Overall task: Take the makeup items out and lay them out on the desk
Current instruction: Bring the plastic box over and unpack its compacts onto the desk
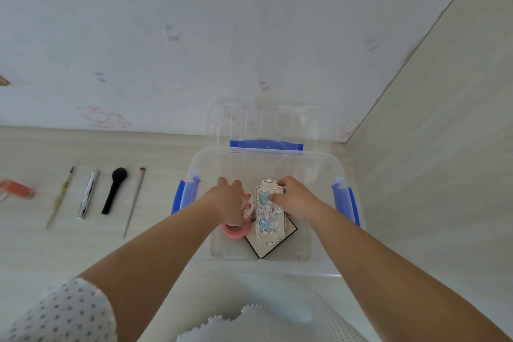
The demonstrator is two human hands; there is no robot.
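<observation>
- The desk (83, 253) is a pale wood-grain surface pushed into a corner; the wall (194, 36) beyond the hands carries light wallpaper with faint pink cartoon prints, and a second wood-grain panel (444, 147) rises on the right-hand side.
- A clear plastic box (311, 257) with blue clips on its left, right and far edges stands on the desk under both hands; its clear lid (266, 122) leans up beyond it against the wall.
- The left hand (231, 203) reaches down into the box with its fingers curled over a round pink-and-white case (248, 209), which sits on or just above a round pink pot (234, 232); I cannot tell whether the hand grips one or both.
- The right hand (295, 198) is inside the box too, pinching the far end of an ornate silver palette (268, 214) with a blue figured cover, thumb on top.
- Under the palette lies a flat white square box with a black edge (280, 241), on the floor of the box, nearer the body than the hands.
- Well out to the left of the left hand, items lie in a row on the desk: a thin long brush (134, 201) nearest, then a black powder brush (113, 189), a silver tube (88, 193), a slim pale brush (61, 196), and a blurred orange-red item (16, 189) at the frame edge.
</observation>
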